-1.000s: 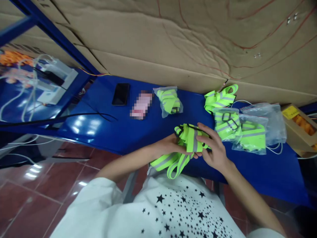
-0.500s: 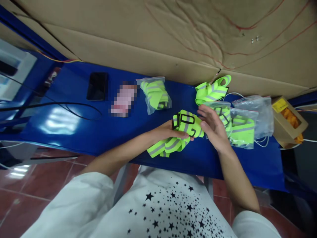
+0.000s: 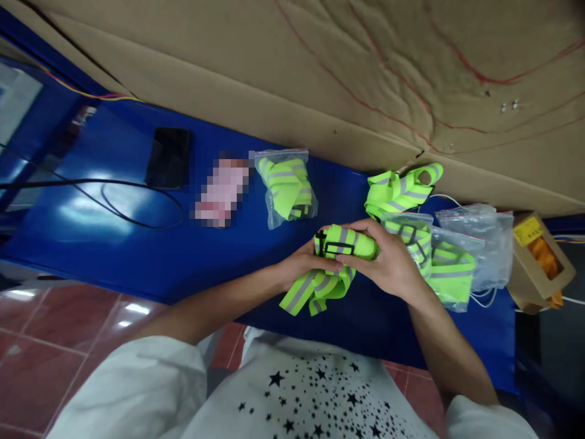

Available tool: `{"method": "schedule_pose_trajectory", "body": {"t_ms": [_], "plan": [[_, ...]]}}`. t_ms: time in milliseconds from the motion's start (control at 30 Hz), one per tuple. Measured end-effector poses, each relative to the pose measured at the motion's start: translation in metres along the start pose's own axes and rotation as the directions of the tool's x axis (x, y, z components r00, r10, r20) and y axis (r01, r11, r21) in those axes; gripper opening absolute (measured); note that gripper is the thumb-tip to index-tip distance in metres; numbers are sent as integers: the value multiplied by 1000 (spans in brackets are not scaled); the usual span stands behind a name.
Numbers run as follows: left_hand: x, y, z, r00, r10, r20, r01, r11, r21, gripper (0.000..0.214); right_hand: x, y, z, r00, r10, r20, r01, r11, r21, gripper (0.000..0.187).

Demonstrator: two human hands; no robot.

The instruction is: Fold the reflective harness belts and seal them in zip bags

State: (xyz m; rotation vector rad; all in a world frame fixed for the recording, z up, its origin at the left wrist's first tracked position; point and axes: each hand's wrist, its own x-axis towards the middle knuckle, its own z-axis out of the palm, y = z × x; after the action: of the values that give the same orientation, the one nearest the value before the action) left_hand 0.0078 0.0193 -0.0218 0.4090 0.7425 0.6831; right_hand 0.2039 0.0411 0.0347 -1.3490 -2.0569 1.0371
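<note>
A neon yellow reflective strap with grey stripes and black buckles is bunched between both my hands above the blue table. My left hand grips it from the left and below. My right hand wraps over its right end, fingers curled round it. Loose ends of the strap hang down toward the table's front edge.
One bagged strap lies at the back centre, several more bags lie at the right, and a loose strap is behind them. A black phone, a black cable, a cardboard wall and a small box surround them.
My right hand, open beside the strap half a second ago, has closed over its right end. The bundle is more tightly gathered. The camera view has shifted slightly.
</note>
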Motion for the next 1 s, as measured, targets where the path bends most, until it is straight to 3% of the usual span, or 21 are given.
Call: {"method": "schedule_pose_trajectory", "body": {"t_ms": [67, 167, 300, 400, 500, 567, 667, 800, 867, 1000], "plan": [[2, 1, -2, 999, 49, 0, -49, 998, 28, 60, 0, -3, 3, 998, -34, -61, 32, 999, -42, 36], [4, 8, -3, 988, 119, 99, -137, 970, 203, 43, -2, -5, 2, 988, -21, -154, 18, 1000, -25, 37], [-2, 23, -1, 971, 76, 224, -163, 903, 398, 45, -3, -4, -5, 961, 204, -189, -146, 949, 281, 46], [-7, 32, -3, 929, -106, 356, -25, 939, 344, 51, 3, -1, -13, 937, 337, -93, -242, 817, 523, 46], [-7, 34, -8, 854, -274, 442, 168, 950, 264, 50, 9, 2, -22, 929, 359, -89, -240, 769, 592, 45], [-5, 32, -11, 886, -269, 378, 170, 947, 274, 44, 11, 3, -26, 929, 336, -153, -211, 823, 527, 45], [-2, 27, -13, 949, -161, 271, 83, 957, 280, 38, 7, -1, -25, 932, 223, -285, -143, 950, 276, 46], [-4, 22, -11, 954, -161, 253, 134, 984, 119, 59, 1, -12, -11, 915, -31, -401, -21, 992, -123, 48], [-4, 20, -12, 946, -172, 275, 172, 985, 26, 74, -1, -13, -1, 921, -150, -358, 60, 966, -251, 47], [0, 14, -18, 956, -88, 281, 133, 980, -146, 84, -3, -3, 17, 924, -361, -127, 290, 877, -383, 55]]}}
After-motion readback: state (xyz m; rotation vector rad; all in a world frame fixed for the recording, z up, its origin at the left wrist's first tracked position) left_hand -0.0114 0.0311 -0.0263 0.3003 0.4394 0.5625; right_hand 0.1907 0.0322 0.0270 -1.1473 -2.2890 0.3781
